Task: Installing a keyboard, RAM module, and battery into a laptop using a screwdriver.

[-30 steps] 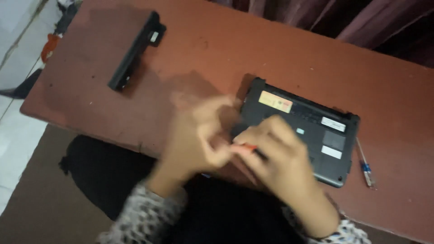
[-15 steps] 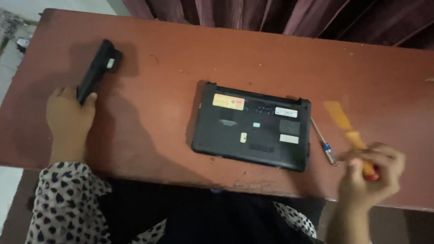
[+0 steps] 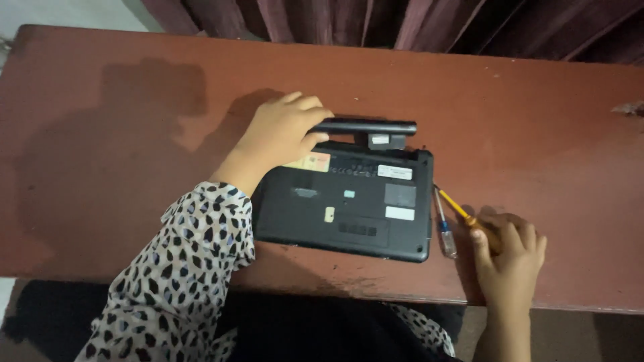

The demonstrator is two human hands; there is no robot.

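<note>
A black laptop [image 3: 355,208] lies upside down on the red-brown table [image 3: 134,134], with several stickers on its underside. My left hand [image 3: 282,131] grips the left end of a long black battery [image 3: 376,127] and holds it at the laptop's far edge. My right hand [image 3: 506,258] rests on the table to the right of the laptop, shut on the handle of an orange screwdriver [image 3: 457,211] whose tip points toward the laptop. A second screwdriver with a clear handle [image 3: 443,224] lies beside the laptop's right edge.
Dark red curtains [image 3: 402,23] hang behind the table's far edge. The table's near edge runs just below my right hand. My spotted sleeve [image 3: 194,268] crosses the front left of the laptop.
My left hand picked the battery up from the far left of the table and carried it to the laptop's far edge. My right hand lowered the orange screwdriver onto the table.
</note>
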